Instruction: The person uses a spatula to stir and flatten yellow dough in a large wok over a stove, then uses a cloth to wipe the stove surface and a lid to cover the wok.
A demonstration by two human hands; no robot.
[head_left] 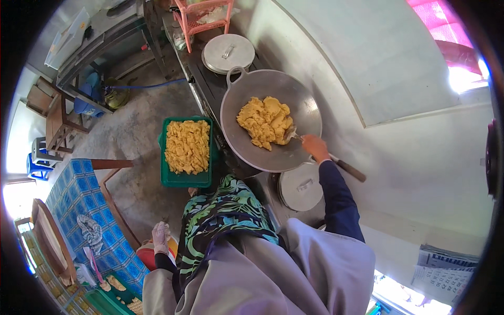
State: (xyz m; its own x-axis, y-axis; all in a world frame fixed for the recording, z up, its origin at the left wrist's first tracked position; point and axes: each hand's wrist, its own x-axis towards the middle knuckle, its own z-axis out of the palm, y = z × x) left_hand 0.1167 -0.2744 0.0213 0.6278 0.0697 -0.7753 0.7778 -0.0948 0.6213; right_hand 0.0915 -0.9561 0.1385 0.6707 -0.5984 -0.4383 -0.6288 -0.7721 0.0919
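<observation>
inside the wok (302, 102), yellow dough (264, 122) is touched by a spatula (350, 170) clasped in the right hand's (315, 149) curled fingers (310, 144); the left hand's (161, 234) grip is unclear.

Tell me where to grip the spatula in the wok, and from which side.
Best by its brown handle, probably, with fingers wrapped around it, coming from the person's right: that end is long and straight and sticks out bare past the rim of the wok, while the right hand holds the spatula nearer its head, which meets the yellow mass.
</observation>
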